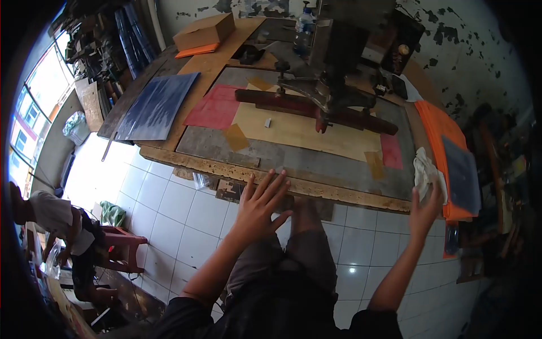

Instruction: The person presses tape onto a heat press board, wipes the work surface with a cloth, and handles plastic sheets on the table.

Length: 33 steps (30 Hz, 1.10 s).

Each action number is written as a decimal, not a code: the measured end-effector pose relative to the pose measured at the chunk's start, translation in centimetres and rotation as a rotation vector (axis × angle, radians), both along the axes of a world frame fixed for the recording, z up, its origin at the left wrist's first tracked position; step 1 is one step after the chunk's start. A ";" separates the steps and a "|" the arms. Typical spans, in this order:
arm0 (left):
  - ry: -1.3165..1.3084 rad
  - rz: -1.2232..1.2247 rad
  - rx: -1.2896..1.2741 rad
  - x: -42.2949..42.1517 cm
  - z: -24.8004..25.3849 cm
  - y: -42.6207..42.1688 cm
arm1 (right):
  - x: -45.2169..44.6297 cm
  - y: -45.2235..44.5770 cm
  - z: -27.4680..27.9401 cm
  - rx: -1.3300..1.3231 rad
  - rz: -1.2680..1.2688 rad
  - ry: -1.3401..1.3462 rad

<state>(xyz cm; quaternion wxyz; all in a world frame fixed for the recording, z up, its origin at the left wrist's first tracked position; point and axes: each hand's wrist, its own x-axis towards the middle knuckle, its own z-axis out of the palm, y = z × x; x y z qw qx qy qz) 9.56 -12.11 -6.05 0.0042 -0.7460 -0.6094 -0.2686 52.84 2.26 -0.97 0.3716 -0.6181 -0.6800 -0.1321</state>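
My left hand (261, 206) has its fingers spread at the front edge of the wooden table (226, 168), holding nothing. My right hand (424, 212) is raised near the table's right front corner, beside a crumpled white cloth (423, 172); its thumb and fingers are apart. On the grey plate (276, 160) lies a yellowish sheet (293, 133) with red pieces (212, 107) at its ends and brown tape (236, 138) at its edges. A small grey piece (267, 122) rests on the sheet. The dark red bar (276, 103) of a metal press spans above it.
Blue sheets (155, 107) lie at the table's left; a cardboard box (204, 30) stands behind. Orange bundles (443, 135) and a dark blue packet (462, 169) are at the right. A bottle (303, 34) stands at the back. Another person (53, 214) sits at the far left near a red stool (125, 246).
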 end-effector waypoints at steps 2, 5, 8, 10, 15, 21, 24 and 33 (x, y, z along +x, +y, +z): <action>-0.004 -0.005 0.000 1.3 -0.2 0.2 | 3.9 4.1 -0.3 -0.072 -0.067 -0.155; 0.011 -0.040 -0.004 2.9 -0.1 0.2 | 6.8 7.3 -1.9 -0.340 -0.027 -0.193; -0.020 -0.068 -0.019 4.1 -0.4 0.2 | 7.1 8.1 -2.1 -0.401 0.002 -0.192; -0.013 -0.083 -0.020 4.8 -0.4 0.3 | 7.4 8.6 -1.4 -0.422 0.036 -0.104; 0.005 -0.101 -0.016 5.2 -0.3 0.6 | 6.7 10.1 -2.3 -0.232 -0.074 -0.128; 0.009 -0.090 -0.012 5.4 -0.5 0.8 | -3.8 6.2 5.6 -0.365 0.073 -0.093; 0.016 -0.095 -0.009 5.5 -0.5 0.6 | -6.1 8.2 9.0 -0.556 0.038 -0.066; 0.011 -0.093 -0.014 5.5 0.2 0.6 | -8.7 2.4 6.7 -0.264 0.238 0.009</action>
